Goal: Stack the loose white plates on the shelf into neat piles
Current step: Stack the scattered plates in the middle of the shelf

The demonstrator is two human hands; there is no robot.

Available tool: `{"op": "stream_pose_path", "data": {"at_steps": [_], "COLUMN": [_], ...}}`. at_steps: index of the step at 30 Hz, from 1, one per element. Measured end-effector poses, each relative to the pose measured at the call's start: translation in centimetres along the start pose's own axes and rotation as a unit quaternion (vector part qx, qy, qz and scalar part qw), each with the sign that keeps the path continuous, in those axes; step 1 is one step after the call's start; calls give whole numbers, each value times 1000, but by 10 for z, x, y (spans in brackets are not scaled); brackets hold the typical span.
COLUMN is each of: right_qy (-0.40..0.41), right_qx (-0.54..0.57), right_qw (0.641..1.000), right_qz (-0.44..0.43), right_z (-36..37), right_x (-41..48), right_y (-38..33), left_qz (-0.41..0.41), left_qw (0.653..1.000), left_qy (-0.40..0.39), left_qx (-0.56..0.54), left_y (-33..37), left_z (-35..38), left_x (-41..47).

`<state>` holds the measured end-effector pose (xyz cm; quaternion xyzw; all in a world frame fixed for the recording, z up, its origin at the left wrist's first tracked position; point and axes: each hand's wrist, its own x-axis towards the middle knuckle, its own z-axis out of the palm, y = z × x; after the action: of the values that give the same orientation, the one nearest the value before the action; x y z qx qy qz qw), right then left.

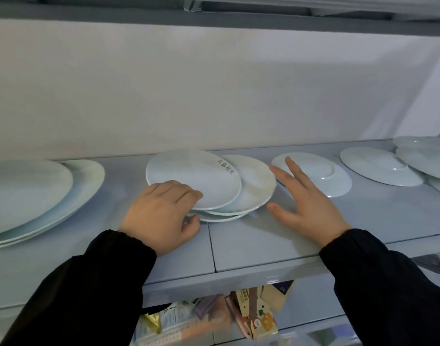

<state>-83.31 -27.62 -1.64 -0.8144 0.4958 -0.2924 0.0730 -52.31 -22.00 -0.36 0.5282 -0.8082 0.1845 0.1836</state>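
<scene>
a person's left hand [161, 216], in a black sleeve [89, 290], grips the near-left rim of an uneven pile of white plates [251, 191] at the middle of the shelf [264, 243], fingers curled over the lettered top plate [192, 178], thumb against the lower rims. the right hand [306, 203] hovers beside the pile's right edge, fingers spread, holding nothing; whether it touches a rim cannot be told. just behind it an upturned plate [319, 176] lies alone, with another upturned plate [379, 168] and a leaning heap [423, 156] toward the shelf's right end. larger plates [26, 193] sit stacked at the left end. cartons [254, 313] crowd the level below.
</scene>
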Motion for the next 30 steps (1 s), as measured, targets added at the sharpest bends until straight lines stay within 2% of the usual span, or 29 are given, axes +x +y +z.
{"op": "stream_pose_path", "data": {"at_steps": [7,17,30], "right_qy": [-1,-42,-145], "right_qx": [10,25,-111], "right_qw": [1000,999,983], "right_qz": [25,15,12], "right_z": [-1,-11,-71], "right_x": [-1,-4,16], "right_y": [0,15,113], "left_qz": [15,-1,17], "left_qw": [998,998,997], "left_qy": [66,65,70], "left_qx": [-8,-19,-19], "left_y": [1,41,144], "left_z": [-2,-15,-5], "left_x": [-2,22,83]}}
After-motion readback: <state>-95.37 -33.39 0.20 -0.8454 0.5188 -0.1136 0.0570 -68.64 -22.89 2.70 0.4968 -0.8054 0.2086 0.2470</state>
